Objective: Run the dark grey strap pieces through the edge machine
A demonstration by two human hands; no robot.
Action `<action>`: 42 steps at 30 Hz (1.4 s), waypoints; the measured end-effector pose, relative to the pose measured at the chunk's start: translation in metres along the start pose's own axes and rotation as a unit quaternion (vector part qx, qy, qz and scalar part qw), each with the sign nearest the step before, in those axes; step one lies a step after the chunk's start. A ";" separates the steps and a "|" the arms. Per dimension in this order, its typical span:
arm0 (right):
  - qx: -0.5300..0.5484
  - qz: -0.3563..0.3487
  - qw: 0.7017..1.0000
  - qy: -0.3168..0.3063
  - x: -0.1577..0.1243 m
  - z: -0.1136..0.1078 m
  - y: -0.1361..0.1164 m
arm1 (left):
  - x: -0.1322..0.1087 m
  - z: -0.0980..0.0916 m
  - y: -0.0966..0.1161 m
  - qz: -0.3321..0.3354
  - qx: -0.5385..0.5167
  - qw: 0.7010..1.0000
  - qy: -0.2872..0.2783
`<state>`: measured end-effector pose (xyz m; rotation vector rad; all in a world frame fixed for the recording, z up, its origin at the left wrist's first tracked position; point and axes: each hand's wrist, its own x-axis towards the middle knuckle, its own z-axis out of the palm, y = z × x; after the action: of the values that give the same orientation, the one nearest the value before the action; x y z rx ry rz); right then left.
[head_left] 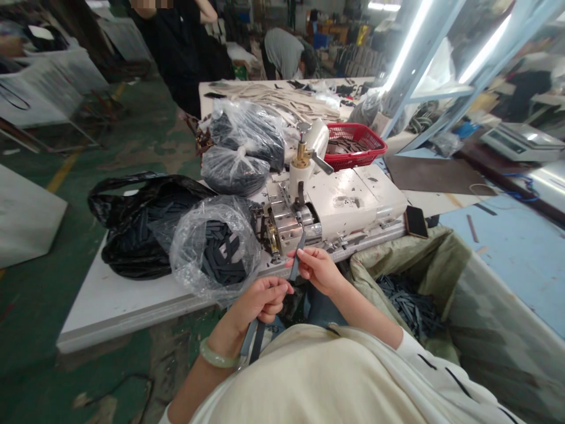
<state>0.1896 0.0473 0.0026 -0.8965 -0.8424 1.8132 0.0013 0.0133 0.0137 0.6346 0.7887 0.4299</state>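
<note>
View: head camera, looking down past the person's cream top at both hands, with the white leather-working machine as landmark.
Left hand: just in front of the machine's left end, closed firmly around two dark strips that hang below the fist.
Left wrist: a pale green jade bangle.
Right hand: just in front of the machine's near edge, in a narrow thumb-and-finger pinch on an upright dark strip.
Strips: held between the hands, near the machine; whether the upright one joins those below cannot be told.
Left of machine: a clear plastic bag of dark strips beside a black plastic bag, with two more bags behind, all on a white table.
Behind machine: a red plastic basket.
Right of machine: a black phone on the table edge, above a sack of dark strips; farther off, a digital scale.
Beyond machine: two co-workers, one in grey, one in black.
</note>
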 end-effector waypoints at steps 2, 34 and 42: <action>-0.003 -0.004 1.000 0.011 0.003 -0.001 -0.001 | 0.000 -0.001 0.001 0.004 -0.002 1.000 0.002; -0.023 -0.003 1.000 -0.007 -0.010 0.009 -0.001 | 0.001 0.006 0.007 0.002 -0.055 0.998 -0.030; -0.018 -0.002 1.000 0.012 -0.008 0.007 0.000 | 0.000 0.006 0.007 -0.004 -0.064 0.997 -0.038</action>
<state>0.1863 0.0384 0.0085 -0.9381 -0.8626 1.7856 0.0048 0.0166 0.0214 0.5243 0.6859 0.4437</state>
